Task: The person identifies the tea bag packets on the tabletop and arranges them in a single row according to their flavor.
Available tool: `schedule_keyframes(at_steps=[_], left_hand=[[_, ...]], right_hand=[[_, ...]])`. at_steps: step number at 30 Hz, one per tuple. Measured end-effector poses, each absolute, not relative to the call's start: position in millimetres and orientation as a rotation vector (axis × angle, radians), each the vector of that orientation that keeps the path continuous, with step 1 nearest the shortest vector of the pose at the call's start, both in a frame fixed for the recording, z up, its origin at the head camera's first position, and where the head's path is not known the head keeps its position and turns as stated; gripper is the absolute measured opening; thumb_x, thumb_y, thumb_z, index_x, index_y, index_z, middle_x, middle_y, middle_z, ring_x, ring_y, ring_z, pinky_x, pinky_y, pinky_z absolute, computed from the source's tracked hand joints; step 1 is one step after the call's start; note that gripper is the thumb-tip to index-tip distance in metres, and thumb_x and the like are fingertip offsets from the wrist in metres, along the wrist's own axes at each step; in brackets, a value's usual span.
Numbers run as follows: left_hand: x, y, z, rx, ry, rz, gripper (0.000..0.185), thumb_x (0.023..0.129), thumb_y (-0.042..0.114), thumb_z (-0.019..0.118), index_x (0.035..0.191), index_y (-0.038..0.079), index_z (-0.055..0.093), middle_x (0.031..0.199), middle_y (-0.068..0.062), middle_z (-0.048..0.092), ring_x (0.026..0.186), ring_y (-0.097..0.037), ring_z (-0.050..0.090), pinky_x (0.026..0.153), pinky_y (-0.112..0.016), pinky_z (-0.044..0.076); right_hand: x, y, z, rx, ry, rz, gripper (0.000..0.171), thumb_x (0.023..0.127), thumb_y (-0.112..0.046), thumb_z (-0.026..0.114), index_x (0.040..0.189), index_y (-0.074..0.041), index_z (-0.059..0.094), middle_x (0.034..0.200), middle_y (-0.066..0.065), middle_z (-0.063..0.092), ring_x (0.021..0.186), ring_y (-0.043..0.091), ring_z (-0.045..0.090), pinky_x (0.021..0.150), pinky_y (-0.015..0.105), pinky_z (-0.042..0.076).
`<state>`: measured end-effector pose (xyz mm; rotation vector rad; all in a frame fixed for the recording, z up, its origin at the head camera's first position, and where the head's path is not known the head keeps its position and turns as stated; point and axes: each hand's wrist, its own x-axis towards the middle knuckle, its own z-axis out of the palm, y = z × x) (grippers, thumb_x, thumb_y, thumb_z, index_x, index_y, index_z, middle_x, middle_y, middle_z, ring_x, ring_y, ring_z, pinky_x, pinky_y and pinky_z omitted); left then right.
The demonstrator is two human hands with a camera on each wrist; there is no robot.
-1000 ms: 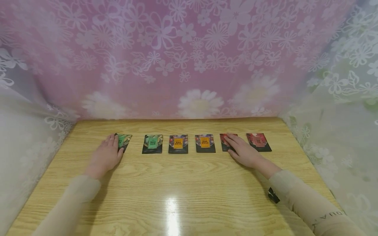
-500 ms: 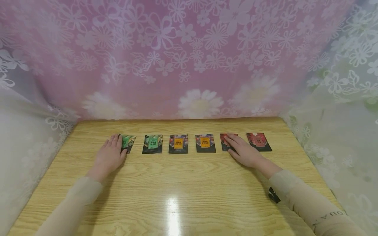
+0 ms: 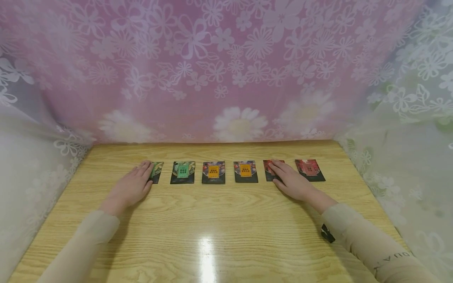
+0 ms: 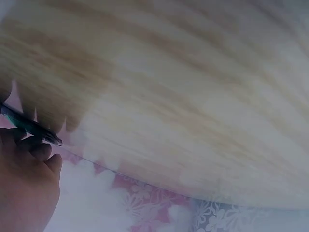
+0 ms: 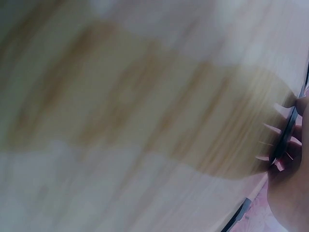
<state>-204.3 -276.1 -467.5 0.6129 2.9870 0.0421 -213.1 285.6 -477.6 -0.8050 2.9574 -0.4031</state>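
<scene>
My left hand (image 3: pixel 131 184) lies with straight fingers over the left part of a green-and-black packet (image 3: pixel 157 173), the leftmost in a row; the rest of that packet shows beside the fingers. In the left wrist view the packet (image 4: pixel 31 126) appears edge-on past the fingertips. My right hand (image 3: pixel 291 182) rests, fingers extended, on a red-and-black packet (image 3: pixel 269 173), hiding its right part. Right of that hand a second red packet (image 3: pixel 310 170) lies flat. In the right wrist view the dark packet (image 5: pixel 285 137) shows edge-on at the fingers.
Between the hands lie another green packet (image 3: pixel 182 173) and two orange-labelled packets (image 3: pixel 213 173). A small black item (image 3: pixel 327 234) sits by the right sleeve. The wooden table (image 3: pixel 170 236) ends at a pink floral curtain (image 3: pixel 198 90), with pale curtains at both sides.
The leftmost green packet slid right and straightened from its tilt. My left hand moved slightly right along with it and now covers more of it. My right hand stayed in place.
</scene>
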Motion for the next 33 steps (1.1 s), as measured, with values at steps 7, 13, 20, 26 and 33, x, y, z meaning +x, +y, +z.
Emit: schedule_keyframes(at_steps=[7,13,20,26,33], left_hand=[[-204.8,-268.4,-466.8,0.611,2.984,0.05,0.066,0.114,0.028,0.042,0.165,-0.009,0.024,0.172,-0.031,0.024,0.16,-0.049,0.025,0.133,-0.06,0.024],[-202.2,-266.8,-467.1,0.6,2.984,0.044,0.066,0.114,0.029,0.044,0.165,-0.009,0.025,0.172,-0.031,0.025,0.16,-0.048,0.025,0.133,-0.06,0.024],[-198.6,-266.8,-466.9,0.6,2.999,0.045,0.066,0.113,0.029,0.046,0.164,-0.009,0.026,0.171,-0.031,0.027,0.16,-0.048,0.027,0.133,-0.061,0.025],[-196.9,-266.5,-465.6,0.598,3.011,0.059,0.067,0.114,0.03,0.046,0.165,-0.008,0.025,0.172,-0.031,0.024,0.16,-0.048,0.025,0.133,-0.061,0.023],[-198.7,-268.1,-467.1,0.591,3.005,0.057,0.069,0.115,0.033,0.044,0.167,-0.006,0.021,0.174,-0.029,0.019,0.162,-0.047,0.021,0.134,-0.061,0.02]], right_hand=[[-211.7,287.2,-478.6,-0.807,2.959,-0.402,0.062,0.111,-0.021,0.056,0.164,0.003,0.034,0.173,0.026,0.028,0.158,0.048,0.03,0.126,0.066,0.033],[-210.7,287.7,-479.9,-0.807,2.96,-0.394,0.062,0.111,-0.021,0.056,0.164,0.003,0.034,0.173,0.026,0.028,0.158,0.048,0.031,0.126,0.066,0.033],[-210.2,287.4,-479.2,-0.792,2.962,-0.371,0.064,0.111,-0.022,0.057,0.165,0.001,0.033,0.173,0.024,0.028,0.159,0.047,0.03,0.127,0.066,0.034],[-210.4,286.6,-478.0,-0.772,2.969,-0.358,0.066,0.11,-0.024,0.058,0.165,0.001,0.032,0.174,0.024,0.028,0.159,0.046,0.031,0.127,0.065,0.034],[-208.7,285.8,-479.0,-0.802,2.989,-0.352,0.064,0.11,-0.023,0.059,0.164,0.004,0.035,0.172,0.026,0.031,0.158,0.047,0.032,0.127,0.065,0.034]])
